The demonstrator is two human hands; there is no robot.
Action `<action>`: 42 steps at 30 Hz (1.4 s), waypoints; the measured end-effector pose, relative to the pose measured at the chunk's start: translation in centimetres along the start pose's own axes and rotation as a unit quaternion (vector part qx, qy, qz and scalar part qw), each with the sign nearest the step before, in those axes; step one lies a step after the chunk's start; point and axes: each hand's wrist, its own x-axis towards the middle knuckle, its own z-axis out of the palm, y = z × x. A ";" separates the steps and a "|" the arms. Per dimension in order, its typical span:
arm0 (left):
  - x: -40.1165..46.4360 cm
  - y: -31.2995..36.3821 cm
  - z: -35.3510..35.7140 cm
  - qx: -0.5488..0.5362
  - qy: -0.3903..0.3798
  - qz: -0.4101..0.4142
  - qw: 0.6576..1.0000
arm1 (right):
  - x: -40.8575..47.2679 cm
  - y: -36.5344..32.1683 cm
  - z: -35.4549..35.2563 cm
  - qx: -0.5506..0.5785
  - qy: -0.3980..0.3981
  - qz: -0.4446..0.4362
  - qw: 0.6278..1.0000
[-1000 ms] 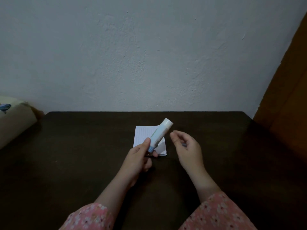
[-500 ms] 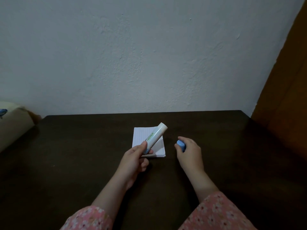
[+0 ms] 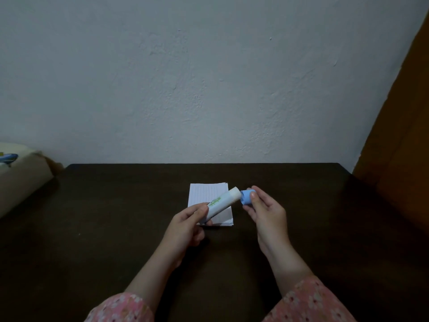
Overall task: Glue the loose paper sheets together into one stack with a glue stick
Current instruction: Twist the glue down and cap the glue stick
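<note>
A small stack of lined white paper sheets (image 3: 209, 194) lies on the dark table (image 3: 104, 217), near its middle. Above the stack, my left hand (image 3: 188, 226) grips the lower end of a white glue stick (image 3: 222, 203) that tilts up to the right. My right hand (image 3: 267, 212) pinches the blue cap (image 3: 246, 197) between thumb and fingers. The cap sits right at the stick's open top end, its mouth facing the tip.
A plastered wall stands close behind the table's far edge. A brown wooden door or panel (image 3: 399, 135) rises at the right. A beige cushion-like object (image 3: 18, 173) lies off the table's left side.
My right hand, which held the blue cap down near the table half a second ago, has lifted it up to the tip of the glue stick. The left hand keeps the stick tilted.
</note>
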 end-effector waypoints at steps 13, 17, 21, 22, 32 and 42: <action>-0.3 0.4 -1.1 0.041 -0.002 0.009 0.999 | -0.4 0.3 0.7 0.016 -0.033 -0.024 0.999; -0.4 0.9 -1.3 0.053 -0.006 0.000 0.999 | -0.8 0.4 1.0 -0.021 -0.071 -0.045 0.996; -0.8 1.4 -1.5 0.083 -0.025 -0.003 0.996 | -1.1 0.5 1.4 -0.024 -0.084 -0.053 0.995; -0.9 1.4 -1.5 0.087 -0.029 0.001 0.996 | -1.1 0.5 1.4 -0.021 -0.085 -0.052 0.995; -0.9 1.5 -1.7 0.054 -0.025 -0.013 0.998 | -1.7 0.5 0.5 -0.122 -0.139 -0.089 0.979; -1.1 1.7 -2.0 0.091 -0.108 -0.063 0.988 | -1.5 0.9 0.4 -0.239 -0.160 -0.117 0.951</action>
